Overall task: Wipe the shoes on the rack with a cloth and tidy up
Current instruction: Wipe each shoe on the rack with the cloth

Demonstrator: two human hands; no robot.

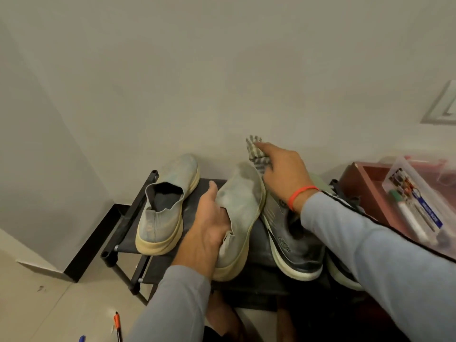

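Observation:
A black shoe rack point(128, 218) stands against the wall. On its top shelf a pale grey slip-on shoe point(162, 206) with a cream sole lies at the left. My left hand point(209, 225) grips its mate point(240, 211) at the collar, with fingers inside the opening, tilting it up. My right hand point(283, 171) holds a striped cloth point(257, 153) against that shoe's toe and right side. A dark grey sneaker point(293, 240) with a white sole sits to the right, partly under my right arm. A second sneaker point(340, 272) is mostly hidden behind the sleeve.
A reddish wooden tray point(362, 191) at the right holds a clear plastic box point(419, 193) of markers. Two pens point(117, 324) lie on the tiled floor at the lower left. The wall rises close behind the rack, and a wall corner with black skirting point(91, 243) juts in beside it.

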